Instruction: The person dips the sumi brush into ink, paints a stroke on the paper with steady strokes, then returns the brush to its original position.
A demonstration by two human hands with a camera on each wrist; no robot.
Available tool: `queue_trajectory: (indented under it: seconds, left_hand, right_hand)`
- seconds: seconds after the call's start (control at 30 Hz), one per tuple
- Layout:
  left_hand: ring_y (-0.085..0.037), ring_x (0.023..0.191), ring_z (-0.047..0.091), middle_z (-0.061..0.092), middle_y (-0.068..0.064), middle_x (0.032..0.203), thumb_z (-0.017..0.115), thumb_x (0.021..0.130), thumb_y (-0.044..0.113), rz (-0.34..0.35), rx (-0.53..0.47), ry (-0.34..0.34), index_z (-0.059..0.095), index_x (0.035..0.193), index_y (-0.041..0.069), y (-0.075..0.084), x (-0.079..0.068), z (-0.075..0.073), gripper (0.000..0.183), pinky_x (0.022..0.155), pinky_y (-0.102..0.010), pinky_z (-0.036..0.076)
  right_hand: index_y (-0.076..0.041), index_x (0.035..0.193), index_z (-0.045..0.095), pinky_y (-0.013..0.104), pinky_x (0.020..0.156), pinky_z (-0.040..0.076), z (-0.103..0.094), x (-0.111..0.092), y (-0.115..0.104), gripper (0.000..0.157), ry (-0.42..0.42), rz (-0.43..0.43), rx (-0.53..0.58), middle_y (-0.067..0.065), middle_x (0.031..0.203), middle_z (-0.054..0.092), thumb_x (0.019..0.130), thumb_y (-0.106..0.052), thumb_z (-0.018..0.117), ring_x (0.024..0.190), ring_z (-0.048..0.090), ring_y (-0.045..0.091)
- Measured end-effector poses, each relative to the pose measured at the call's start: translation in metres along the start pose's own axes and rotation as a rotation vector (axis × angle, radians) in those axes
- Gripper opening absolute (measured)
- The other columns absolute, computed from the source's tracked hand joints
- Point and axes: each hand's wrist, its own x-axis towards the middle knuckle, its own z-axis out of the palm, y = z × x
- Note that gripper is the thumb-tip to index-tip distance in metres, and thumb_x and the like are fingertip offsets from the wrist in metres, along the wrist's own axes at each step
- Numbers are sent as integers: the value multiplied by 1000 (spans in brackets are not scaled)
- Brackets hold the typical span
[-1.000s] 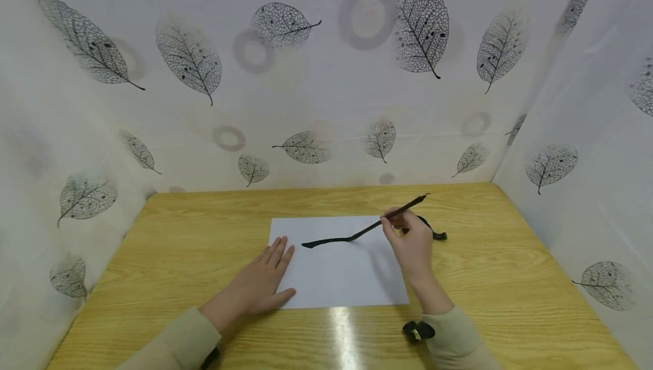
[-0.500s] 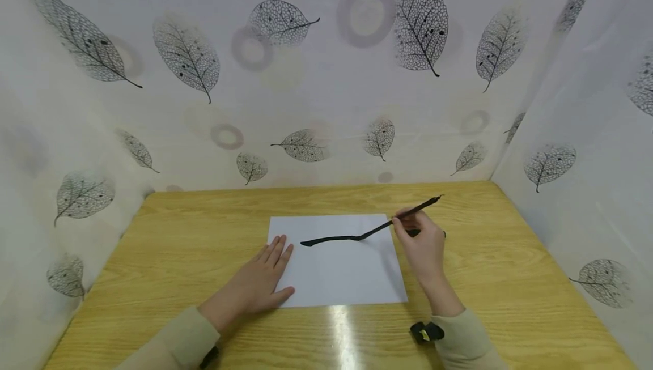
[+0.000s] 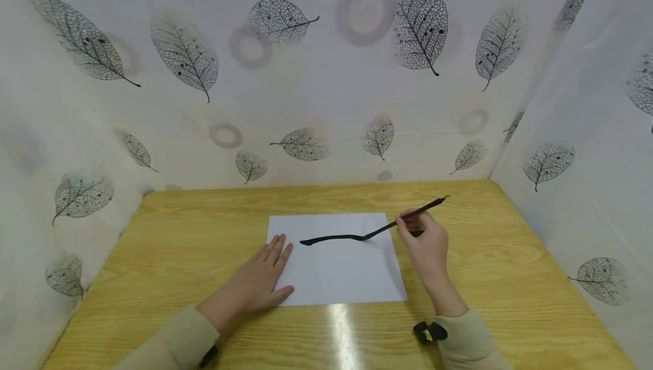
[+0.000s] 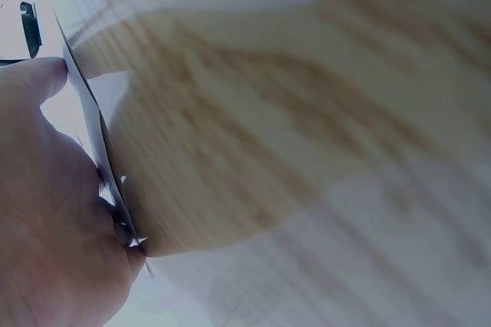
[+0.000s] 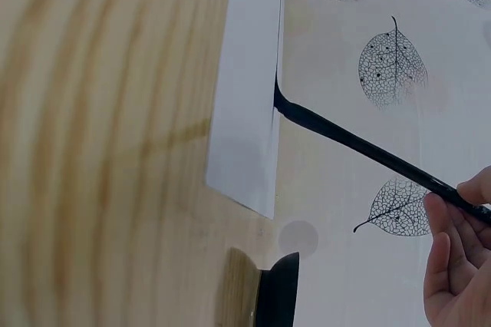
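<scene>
A white sheet of paper (image 3: 339,276) lies on the wooden table, with a black ink stroke (image 3: 331,238) running across its upper part. My left hand (image 3: 260,282) rests flat on the sheet's left edge, fingers spread. Near the sheet's right edge, my right hand (image 3: 425,245) pinches a dark ink brush (image 3: 420,209) between thumb and fingers. The brush slants up to the right, and its tip touches the paper at the stroke's right end. In the right wrist view the black bristles of the brush (image 5: 360,145) bend against the sheet (image 5: 245,127).
A black, curved dish-like object (image 5: 278,292) stands on the table right of the paper; in the head view my right hand mostly hides it. Leaf-patterned curtains (image 3: 326,86) enclose the table (image 3: 194,234) at the back and sides. A black band (image 3: 429,332) sits at the right wrist.
My right hand has moved to the right with the brush, and the black stroke has grown longer that way. The left hand stays in place on the paper.
</scene>
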Motion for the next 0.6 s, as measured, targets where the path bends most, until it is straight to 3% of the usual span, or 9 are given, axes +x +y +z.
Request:
queue_trajectory:
  seconds: [0.1, 0.33, 0.6]
  left_hand:
    - [-42, 165, 17, 14, -27, 176, 51, 106, 56, -2, -1, -3, 26, 166, -3, 0, 0, 0, 88, 133, -55, 26]
    - [-42, 165, 17, 14, -27, 176, 52, 105, 55, -7, -16, -4, 26, 166, -3, 1, 0, 0, 88, 133, -56, 26]
    - [-42, 165, 16, 14, -26, 176, 51, 105, 56, -7, -13, 0, 25, 166, -3, 0, 0, 2, 88, 133, -55, 25]
  right_hand:
    - [2, 99, 76, 20, 69, 60, -1, 0, 0, 9, 1, 4, 1, 15, 89, 80, 90, 5, 79, 75, 73, 17]
    - [2, 99, 76, 5, 72, 52, -3, -2, 2, 8, -5, 9, 9, 16, 91, 80, 91, 5, 77, 77, 75, 28]
    - [2, 98, 76, 5, 71, 52, -5, -2, 3, 7, 5, 16, 15, 17, 90, 80, 92, 4, 78, 75, 71, 7]
